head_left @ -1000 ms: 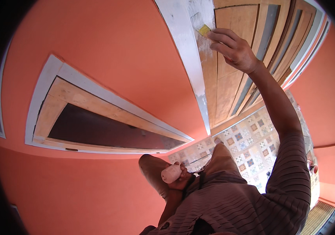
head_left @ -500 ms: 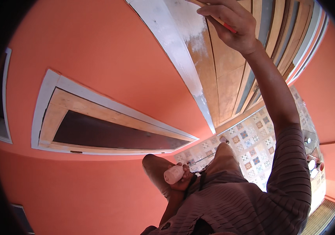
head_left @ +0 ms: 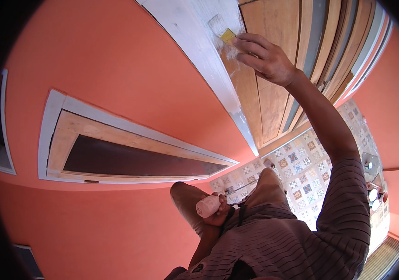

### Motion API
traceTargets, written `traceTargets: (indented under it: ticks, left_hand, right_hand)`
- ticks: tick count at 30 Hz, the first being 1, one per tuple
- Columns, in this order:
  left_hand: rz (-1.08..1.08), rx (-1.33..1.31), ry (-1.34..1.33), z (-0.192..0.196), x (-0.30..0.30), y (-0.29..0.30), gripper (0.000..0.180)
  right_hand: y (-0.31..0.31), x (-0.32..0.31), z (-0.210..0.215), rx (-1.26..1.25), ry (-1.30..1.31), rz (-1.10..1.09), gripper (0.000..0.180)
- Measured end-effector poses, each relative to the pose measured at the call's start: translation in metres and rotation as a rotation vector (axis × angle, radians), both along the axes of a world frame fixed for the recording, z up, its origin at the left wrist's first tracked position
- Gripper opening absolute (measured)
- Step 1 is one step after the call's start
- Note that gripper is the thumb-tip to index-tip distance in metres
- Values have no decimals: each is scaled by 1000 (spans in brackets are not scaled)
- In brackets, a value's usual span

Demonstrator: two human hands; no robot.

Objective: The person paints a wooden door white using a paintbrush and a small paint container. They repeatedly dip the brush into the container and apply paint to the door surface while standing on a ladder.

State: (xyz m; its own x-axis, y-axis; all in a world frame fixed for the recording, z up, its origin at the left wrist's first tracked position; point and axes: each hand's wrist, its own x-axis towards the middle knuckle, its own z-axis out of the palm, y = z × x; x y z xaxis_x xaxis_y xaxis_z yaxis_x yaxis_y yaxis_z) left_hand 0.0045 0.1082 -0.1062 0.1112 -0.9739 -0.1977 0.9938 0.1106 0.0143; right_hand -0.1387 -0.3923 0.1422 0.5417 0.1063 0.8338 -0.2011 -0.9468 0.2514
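Observation:
My right hand (head_left: pixel 270 60) is closed around a paintbrush (head_left: pixel 228 36) whose yellowish ferrule shows beyond the fingertips. The bristles rest on a wooden door frame (head_left: pixel 243 86), where white paint meets bare wood. Wet white coating (head_left: pixel 187 35) covers the frame's left side and upper part. Low in front of my body, my left hand (head_left: pixel 219 215) grips a pale, paint-smeared container (head_left: pixel 207 206), tilted so that its end faces left. Its opening and contents cannot be made out.
A wooden panelled door (head_left: pixel 271 105) adjoins the frame. On the coral wall (head_left: pixel 129 65) to the left is a white-trimmed window (head_left: pixel 138 151). Patterned tiles (head_left: pixel 306 163) cover the floor below. Several containers (head_left: pixel 374 198) stand on the floor at the right.
My right hand has come down and slightly left along the frame, bringing the brush's ferrule and bristles into view. My left hand keeps the container at about the same place.

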Motion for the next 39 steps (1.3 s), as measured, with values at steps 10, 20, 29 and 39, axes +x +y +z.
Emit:
traceTargets:
  ticks: [10, 20, 29, 39]
  left_hand:
    - [9, -32, 0, -3, 1, 3, 60]
    - [51, -21, -9, -5, 1, 8, 59]
    - [-13, -36, 20, -6, 9, -1, 59]
    - [-98, 68, 60, 18, 10, -31, 61]
  right_hand:
    - [9, -12, 63, 594, 291, 185, 19]
    - [8, -12, 127, 347, -201, 523, 11]
    - [35, -24, -7, 151, 39, 59, 29]
    - [35, -32, 92, 131, -389, 65, 19]
